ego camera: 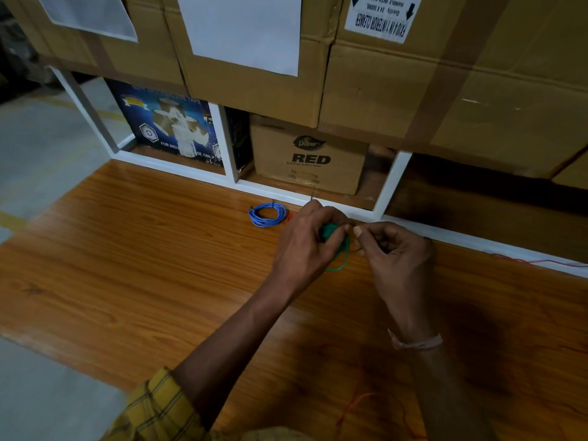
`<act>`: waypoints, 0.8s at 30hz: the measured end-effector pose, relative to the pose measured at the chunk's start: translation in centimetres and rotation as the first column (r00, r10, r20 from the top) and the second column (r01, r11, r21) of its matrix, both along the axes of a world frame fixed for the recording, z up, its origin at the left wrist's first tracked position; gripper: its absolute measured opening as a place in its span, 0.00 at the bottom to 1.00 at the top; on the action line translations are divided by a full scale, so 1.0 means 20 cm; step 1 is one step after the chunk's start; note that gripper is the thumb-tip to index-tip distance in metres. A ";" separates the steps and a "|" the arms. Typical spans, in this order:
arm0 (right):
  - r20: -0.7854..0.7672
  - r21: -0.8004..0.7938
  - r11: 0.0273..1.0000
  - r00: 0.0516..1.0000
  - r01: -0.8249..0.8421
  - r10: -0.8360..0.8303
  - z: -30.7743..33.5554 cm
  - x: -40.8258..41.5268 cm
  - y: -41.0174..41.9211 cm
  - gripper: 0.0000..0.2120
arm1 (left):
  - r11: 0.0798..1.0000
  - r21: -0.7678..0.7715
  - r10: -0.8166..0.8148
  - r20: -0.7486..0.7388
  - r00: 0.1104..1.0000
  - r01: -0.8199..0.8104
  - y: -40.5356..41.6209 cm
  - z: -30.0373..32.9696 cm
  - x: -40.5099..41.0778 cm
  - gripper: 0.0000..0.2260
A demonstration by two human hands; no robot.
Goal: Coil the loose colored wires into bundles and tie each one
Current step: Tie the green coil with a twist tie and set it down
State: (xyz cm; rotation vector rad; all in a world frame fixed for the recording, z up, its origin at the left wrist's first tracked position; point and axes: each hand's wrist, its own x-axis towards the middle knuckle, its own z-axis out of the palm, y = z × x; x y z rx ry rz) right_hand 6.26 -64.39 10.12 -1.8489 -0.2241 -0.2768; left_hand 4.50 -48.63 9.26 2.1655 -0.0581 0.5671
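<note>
My left hand [307, 240] grips a coiled green wire bundle [334, 240] above the wooden table [143, 265]; a loop of it hangs below my fingers. Beside it, my right hand [393, 249] pinches a thin dark tie strand at the bundle's right side. A thin dark end sticks up behind my left hand near the shelf edge. A blue wire coil [266, 214] lies flat on the table, left of my hands. A loose red wire [541, 261] runs along the table's far right edge. An orange-red wire [353, 405] lies loose near me, faint in the dark.
A white shelf frame [386, 183] stands right behind the table, holding a "RED" carton [310, 160] and a blue printed box [171, 125]. Large cardboard cartons [413, 81] are stacked above. Grey floor [41, 148] lies to the left.
</note>
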 end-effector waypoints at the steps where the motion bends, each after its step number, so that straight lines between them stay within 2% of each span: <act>1: -0.041 0.032 0.999 0.999 -0.007 0.008 0.00 0.00 0.00 0.03 | 1.000 -0.025 0.002 -0.006 1.000 -0.003 0.01 0.00 0.00 0.05; 6: -0.192 0.158 0.987 0.980 -0.019 0.050 -0.01 0.02 -0.03 0.03 | 0.998 -0.061 -0.032 -0.029 0.999 0.030 0.03 -0.01 0.01 0.06; 16: -0.228 0.232 0.968 0.963 -0.092 0.146 -0.04 0.03 -0.05 0.03 | 0.982 -0.072 -0.181 -0.079 0.980 0.175 0.08 -0.01 0.01 0.04; 20: -0.241 0.204 0.974 0.959 -0.100 0.149 -0.01 0.04 -0.07 0.03 | 0.967 -0.155 -0.217 -0.099 0.971 0.201 0.11 -0.01 0.02 0.04; 24: -0.171 0.075 0.983 0.969 -0.167 0.178 0.00 0.10 -0.12 0.06 | 0.941 -0.240 -0.277 -0.136 0.951 0.239 0.13 -0.01 0.00 0.05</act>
